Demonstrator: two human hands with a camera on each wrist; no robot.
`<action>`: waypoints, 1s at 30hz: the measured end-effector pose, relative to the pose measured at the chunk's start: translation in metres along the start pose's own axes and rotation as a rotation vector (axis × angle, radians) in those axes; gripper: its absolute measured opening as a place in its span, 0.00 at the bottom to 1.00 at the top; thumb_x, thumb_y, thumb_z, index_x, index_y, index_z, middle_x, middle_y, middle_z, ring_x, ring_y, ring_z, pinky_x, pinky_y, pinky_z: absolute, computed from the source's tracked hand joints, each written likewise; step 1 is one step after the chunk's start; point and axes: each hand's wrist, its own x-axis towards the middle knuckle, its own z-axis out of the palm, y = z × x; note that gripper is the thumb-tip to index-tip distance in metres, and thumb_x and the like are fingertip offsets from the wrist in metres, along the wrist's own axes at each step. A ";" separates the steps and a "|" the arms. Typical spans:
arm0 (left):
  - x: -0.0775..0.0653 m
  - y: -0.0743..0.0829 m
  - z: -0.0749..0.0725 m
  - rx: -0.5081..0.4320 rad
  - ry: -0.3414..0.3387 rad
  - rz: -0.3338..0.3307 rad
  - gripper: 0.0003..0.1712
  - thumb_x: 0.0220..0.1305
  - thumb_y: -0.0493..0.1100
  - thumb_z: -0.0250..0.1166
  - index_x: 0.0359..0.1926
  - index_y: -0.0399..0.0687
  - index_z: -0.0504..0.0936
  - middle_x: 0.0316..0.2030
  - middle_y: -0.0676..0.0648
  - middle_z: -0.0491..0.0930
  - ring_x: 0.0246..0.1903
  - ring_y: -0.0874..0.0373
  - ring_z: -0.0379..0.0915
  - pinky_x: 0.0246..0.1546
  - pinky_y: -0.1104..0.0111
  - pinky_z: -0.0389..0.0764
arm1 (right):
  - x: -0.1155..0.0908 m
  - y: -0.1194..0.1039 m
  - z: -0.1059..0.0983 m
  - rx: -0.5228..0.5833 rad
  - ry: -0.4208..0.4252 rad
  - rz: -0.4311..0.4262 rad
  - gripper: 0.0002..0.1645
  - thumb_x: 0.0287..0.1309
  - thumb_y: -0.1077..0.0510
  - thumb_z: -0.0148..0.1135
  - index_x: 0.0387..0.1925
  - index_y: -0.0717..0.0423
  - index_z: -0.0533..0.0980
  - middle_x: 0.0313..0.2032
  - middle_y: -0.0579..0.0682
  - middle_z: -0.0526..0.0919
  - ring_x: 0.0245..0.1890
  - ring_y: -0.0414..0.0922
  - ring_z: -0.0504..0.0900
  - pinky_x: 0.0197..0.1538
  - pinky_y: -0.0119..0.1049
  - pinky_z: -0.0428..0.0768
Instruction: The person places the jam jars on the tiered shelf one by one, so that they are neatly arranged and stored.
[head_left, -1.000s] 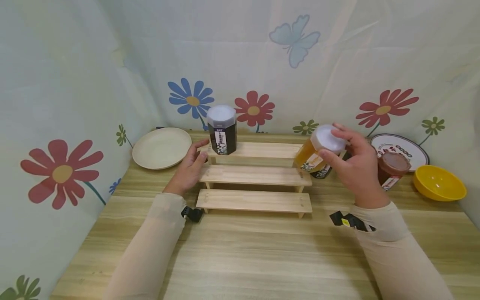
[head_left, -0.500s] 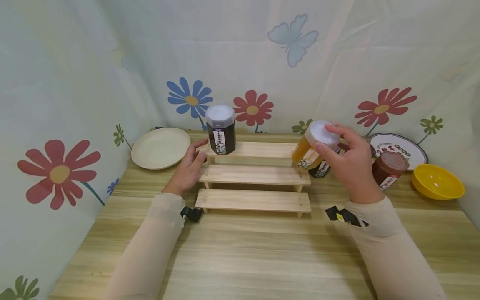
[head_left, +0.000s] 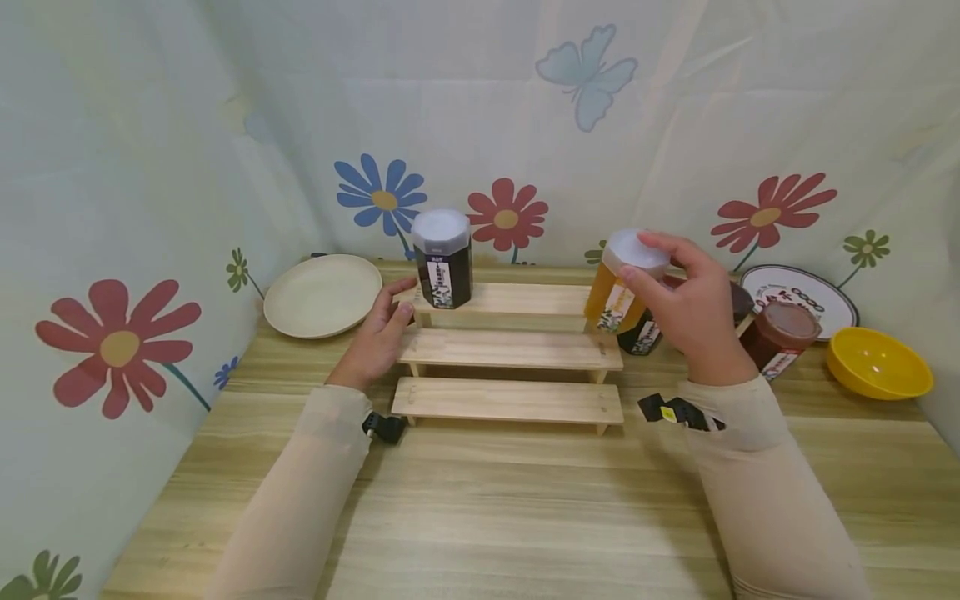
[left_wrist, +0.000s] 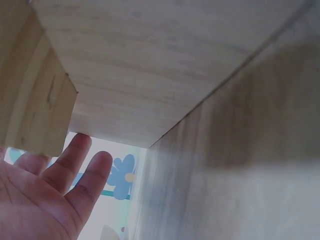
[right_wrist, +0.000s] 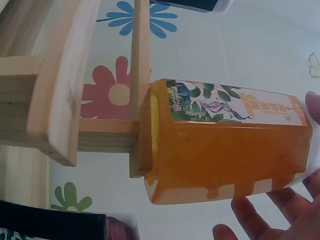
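Note:
My right hand [head_left: 693,308] holds an amber jar [head_left: 617,292] by its white lid, thumb and fingers on either side. The jar is over the right end of the top step of a three-step wooden rack [head_left: 510,348], slightly tilted. In the right wrist view the amber jar [right_wrist: 230,155] has its base close against the top board; whether it touches, I cannot tell. A dark jar with a white lid [head_left: 442,260] stands upright on the top step's left end. Beside that end my left hand [head_left: 377,333] rests with relaxed fingers; in the left wrist view the fingers [left_wrist: 90,182] extend behind the wood.
Behind the right hand a dark jar [head_left: 640,335] stands on the table, partly hidden. A red-brown jar [head_left: 782,337], a patterned plate [head_left: 832,312] and a yellow bowl [head_left: 879,364] are at the right. A cream plate [head_left: 322,297] lies at the left. A flowered curtain hangs behind.
My right hand has carried the amber jar slightly left and up, and the jar has become more upright. My left hand and the rack stay in place.

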 end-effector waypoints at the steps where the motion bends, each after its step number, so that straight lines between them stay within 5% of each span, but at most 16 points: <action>1: 0.000 0.000 0.000 0.000 0.001 0.000 0.27 0.87 0.47 0.43 0.80 0.52 0.56 0.82 0.45 0.54 0.76 0.36 0.59 0.78 0.45 0.57 | 0.001 0.000 0.000 -0.001 -0.006 0.002 0.29 0.66 0.58 0.74 0.67 0.54 0.80 0.67 0.54 0.79 0.57 0.42 0.76 0.53 0.25 0.80; 13: 0.000 0.003 0.000 -0.023 -0.006 0.011 0.27 0.87 0.45 0.42 0.81 0.49 0.55 0.82 0.45 0.52 0.78 0.40 0.56 0.79 0.46 0.56 | 0.004 -0.002 -0.003 -0.008 -0.080 0.034 0.32 0.69 0.54 0.70 0.72 0.50 0.76 0.70 0.54 0.75 0.60 0.45 0.75 0.57 0.30 0.80; 21: -0.001 0.004 0.001 -0.015 -0.006 0.021 0.27 0.87 0.46 0.42 0.81 0.49 0.56 0.82 0.47 0.52 0.78 0.42 0.56 0.79 0.47 0.56 | 0.003 -0.001 -0.016 -0.057 -0.214 0.064 0.42 0.65 0.61 0.73 0.78 0.44 0.69 0.72 0.58 0.71 0.66 0.52 0.72 0.70 0.56 0.75; 25: 0.000 0.003 0.002 -0.008 0.002 0.015 0.27 0.87 0.46 0.43 0.80 0.48 0.56 0.82 0.47 0.53 0.78 0.44 0.56 0.80 0.49 0.55 | 0.003 0.000 -0.021 -0.142 -0.269 0.072 0.47 0.65 0.59 0.73 0.80 0.37 0.64 0.71 0.61 0.71 0.59 0.59 0.76 0.60 0.38 0.81; 30: 0.001 0.000 0.001 -0.002 0.010 0.003 0.28 0.87 0.47 0.44 0.80 0.50 0.56 0.83 0.48 0.53 0.79 0.45 0.54 0.80 0.49 0.54 | 0.001 0.004 -0.018 -0.135 -0.277 0.032 0.48 0.67 0.59 0.72 0.81 0.37 0.62 0.71 0.61 0.70 0.51 0.59 0.78 0.48 0.18 0.77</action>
